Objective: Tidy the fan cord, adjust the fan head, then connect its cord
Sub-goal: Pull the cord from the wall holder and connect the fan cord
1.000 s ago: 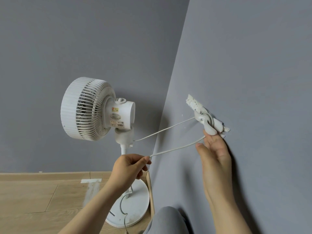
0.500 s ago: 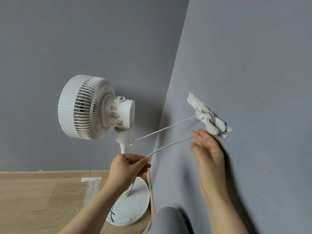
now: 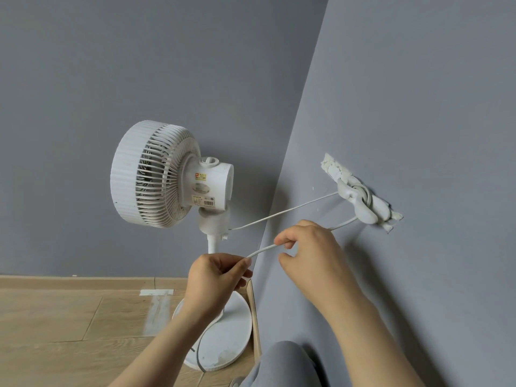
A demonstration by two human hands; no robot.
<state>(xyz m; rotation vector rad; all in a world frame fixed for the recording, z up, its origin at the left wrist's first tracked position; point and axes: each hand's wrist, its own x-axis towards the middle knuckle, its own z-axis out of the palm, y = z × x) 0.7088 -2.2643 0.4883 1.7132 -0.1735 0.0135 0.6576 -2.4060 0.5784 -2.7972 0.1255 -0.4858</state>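
Note:
A white pedestal fan [image 3: 156, 174] stands in the room corner, its head turned left, on a round base [image 3: 223, 344]. Its white cord [image 3: 284, 212] runs from the fan neck to a white plug [image 3: 360, 202] at a rough wall outlet [image 3: 335, 170] on the right wall, where it is looped. A second strand [image 3: 262, 250] comes back from the plug. My left hand [image 3: 215, 277] pinches that strand's lower part. My right hand [image 3: 310, 247] curls its fingers around the same strand closer to the plug.
Grey walls meet in the corner just behind the fan. Wooden floor [image 3: 69, 325] lies on the left with a pale tape patch [image 3: 156, 293]. My grey-clad knee [image 3: 282, 364] sits at the bottom, beside the fan base.
My right hand has dropped away from the plug, moved left along the cord and closed its fingers on it. The left hand keeps its pinch.

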